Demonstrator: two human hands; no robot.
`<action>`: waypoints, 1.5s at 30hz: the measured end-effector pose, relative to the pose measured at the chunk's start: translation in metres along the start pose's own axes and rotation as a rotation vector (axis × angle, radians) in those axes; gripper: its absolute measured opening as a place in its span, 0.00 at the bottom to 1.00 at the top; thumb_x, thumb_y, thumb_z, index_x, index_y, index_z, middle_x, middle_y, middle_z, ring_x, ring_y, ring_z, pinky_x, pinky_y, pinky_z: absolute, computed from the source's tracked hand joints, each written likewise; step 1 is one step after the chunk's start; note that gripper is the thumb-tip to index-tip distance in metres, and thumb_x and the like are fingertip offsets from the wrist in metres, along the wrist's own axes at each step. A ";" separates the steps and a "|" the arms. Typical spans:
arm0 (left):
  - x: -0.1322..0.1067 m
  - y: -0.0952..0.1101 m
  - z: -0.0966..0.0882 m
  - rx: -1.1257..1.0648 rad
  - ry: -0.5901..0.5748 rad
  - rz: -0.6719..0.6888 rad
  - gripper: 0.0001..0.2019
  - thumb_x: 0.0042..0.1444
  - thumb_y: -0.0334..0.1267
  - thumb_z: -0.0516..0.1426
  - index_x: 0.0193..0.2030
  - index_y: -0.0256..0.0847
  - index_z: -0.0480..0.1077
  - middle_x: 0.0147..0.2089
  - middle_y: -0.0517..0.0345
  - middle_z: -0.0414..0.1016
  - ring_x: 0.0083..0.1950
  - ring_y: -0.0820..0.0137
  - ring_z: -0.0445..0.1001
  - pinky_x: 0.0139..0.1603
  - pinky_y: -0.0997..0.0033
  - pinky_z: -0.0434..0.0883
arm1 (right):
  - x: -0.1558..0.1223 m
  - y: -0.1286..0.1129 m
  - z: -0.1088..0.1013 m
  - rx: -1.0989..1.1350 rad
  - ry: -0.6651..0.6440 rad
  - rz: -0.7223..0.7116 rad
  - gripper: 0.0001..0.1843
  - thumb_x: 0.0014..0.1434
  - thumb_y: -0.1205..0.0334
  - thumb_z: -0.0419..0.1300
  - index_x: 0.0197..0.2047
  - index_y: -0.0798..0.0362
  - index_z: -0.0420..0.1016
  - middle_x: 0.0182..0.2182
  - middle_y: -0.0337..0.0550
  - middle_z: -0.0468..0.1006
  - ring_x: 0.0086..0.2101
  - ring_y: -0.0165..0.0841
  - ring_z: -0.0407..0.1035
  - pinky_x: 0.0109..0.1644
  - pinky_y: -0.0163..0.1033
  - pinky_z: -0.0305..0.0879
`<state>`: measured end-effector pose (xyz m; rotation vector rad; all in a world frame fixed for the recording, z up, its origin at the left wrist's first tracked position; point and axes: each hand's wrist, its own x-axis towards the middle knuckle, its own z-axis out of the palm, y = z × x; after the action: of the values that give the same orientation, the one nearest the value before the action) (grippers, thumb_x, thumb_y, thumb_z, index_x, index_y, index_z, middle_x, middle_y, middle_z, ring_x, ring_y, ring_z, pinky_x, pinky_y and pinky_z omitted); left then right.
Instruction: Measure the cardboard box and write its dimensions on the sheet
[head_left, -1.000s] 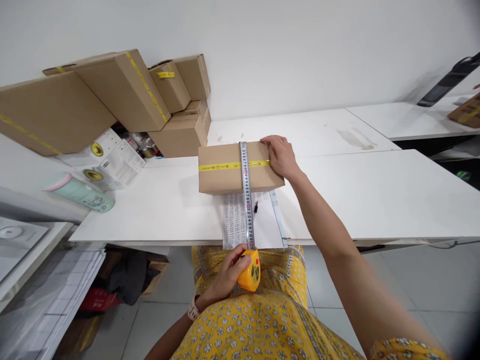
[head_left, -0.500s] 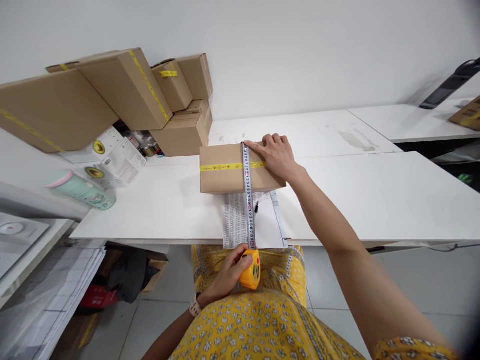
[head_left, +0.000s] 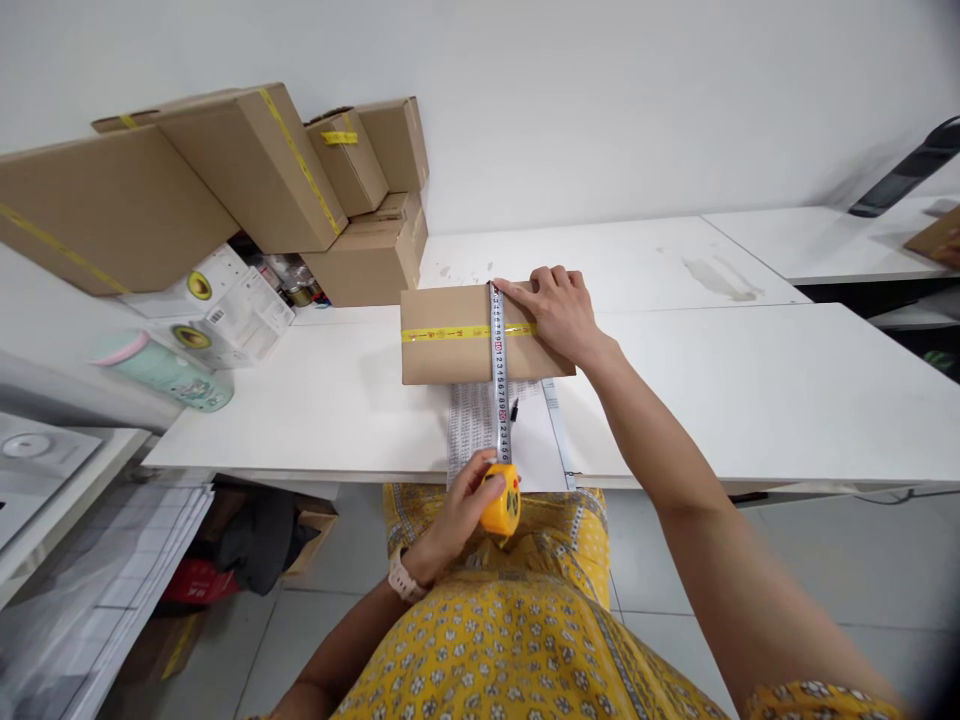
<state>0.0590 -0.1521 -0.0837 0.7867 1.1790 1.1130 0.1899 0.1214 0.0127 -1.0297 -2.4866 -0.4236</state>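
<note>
A small cardboard box (head_left: 450,362) with yellow tape along its top lies on the white table. Across it runs the metal blade of a tape measure (head_left: 501,508), from the far edge towards my body. My left hand (head_left: 466,512) is closed around the yellow case, just off the table's front edge. At the box's right end, my right hand (head_left: 562,315) grips the top and far edge. Its index finger points to the blade's hooked end and presses there. Printed sheets (head_left: 471,425) and a black pen (head_left: 514,410) lie partly under the blade and box.
Several cardboard boxes (head_left: 255,170) are stacked at the back left against the wall. Near them stand white avocado-print boxes (head_left: 240,315) and a mint-green tumbler (head_left: 169,372). A dark bottle (head_left: 904,170) is at the far right. The white table's front edge (head_left: 675,482) runs before my lap.
My left hand has moved forward with the tape measure's case, towards the table edge, and less blade shows. My right hand stays on the box. The view has shifted slightly.
</note>
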 end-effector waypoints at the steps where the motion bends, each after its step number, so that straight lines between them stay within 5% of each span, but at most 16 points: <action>1: 0.008 0.005 0.001 -0.023 0.022 0.015 0.28 0.57 0.55 0.63 0.60 0.46 0.67 0.50 0.51 0.78 0.49 0.60 0.76 0.48 0.63 0.74 | -0.002 0.000 0.000 0.003 0.007 -0.005 0.33 0.68 0.64 0.47 0.74 0.33 0.55 0.50 0.52 0.65 0.47 0.47 0.55 0.53 0.53 0.50; 7: 0.054 0.029 0.004 -0.114 0.062 0.120 0.34 0.54 0.52 0.66 0.65 0.45 0.65 0.48 0.51 0.80 0.50 0.57 0.79 0.47 0.60 0.76 | -0.009 -0.001 0.001 -0.004 0.050 -0.025 0.34 0.68 0.64 0.48 0.74 0.33 0.54 0.49 0.51 0.65 0.47 0.47 0.55 0.53 0.53 0.52; 12: 0.066 0.038 0.006 -0.145 0.042 0.147 0.31 0.53 0.53 0.66 0.60 0.45 0.67 0.46 0.53 0.80 0.47 0.59 0.79 0.44 0.62 0.76 | -0.011 -0.002 0.001 0.013 0.059 -0.026 0.35 0.67 0.64 0.49 0.74 0.32 0.53 0.50 0.51 0.65 0.48 0.47 0.55 0.54 0.54 0.52; 26: 0.071 0.035 0.007 -0.165 0.044 0.163 0.27 0.52 0.52 0.67 0.56 0.46 0.69 0.44 0.56 0.79 0.44 0.61 0.79 0.40 0.65 0.77 | -0.012 -0.003 0.000 -0.001 0.027 -0.013 0.33 0.68 0.60 0.49 0.74 0.33 0.53 0.52 0.52 0.66 0.50 0.49 0.57 0.55 0.55 0.52; 32: 0.041 0.051 0.006 -0.176 -0.002 0.166 0.26 0.54 0.52 0.65 0.56 0.45 0.67 0.44 0.52 0.81 0.43 0.59 0.81 0.41 0.61 0.77 | -0.017 -0.005 -0.001 0.055 0.060 0.019 0.34 0.68 0.63 0.46 0.76 0.39 0.50 0.52 0.53 0.68 0.51 0.48 0.57 0.56 0.55 0.53; 35: 0.016 0.067 -0.008 -0.176 0.052 0.296 0.25 0.54 0.53 0.65 0.54 0.46 0.67 0.47 0.51 0.81 0.43 0.58 0.81 0.41 0.59 0.78 | -0.023 -0.004 0.002 0.130 0.100 0.062 0.34 0.68 0.64 0.45 0.76 0.43 0.50 0.54 0.54 0.68 0.53 0.48 0.57 0.56 0.55 0.54; 40: 0.006 0.092 -0.063 -0.049 0.475 0.575 0.23 0.54 0.53 0.63 0.53 0.47 0.67 0.58 0.49 0.77 0.50 0.58 0.79 0.43 0.61 0.77 | -0.037 -0.010 0.008 0.318 0.199 0.167 0.29 0.70 0.62 0.40 0.71 0.46 0.59 0.55 0.55 0.68 0.55 0.49 0.58 0.55 0.57 0.61; 45: 0.022 0.087 -0.107 0.040 0.550 0.419 0.22 0.51 0.52 0.65 0.46 0.41 0.71 0.45 0.56 0.79 0.44 0.66 0.78 0.40 0.71 0.74 | -0.065 -0.020 0.014 0.511 0.368 0.354 0.27 0.71 0.49 0.44 0.69 0.45 0.60 0.57 0.55 0.66 0.57 0.49 0.61 0.57 0.60 0.65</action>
<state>-0.0666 -0.1132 -0.0359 0.8051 1.5332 1.7314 0.2133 0.0747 -0.0336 -1.0306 -1.8893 0.1227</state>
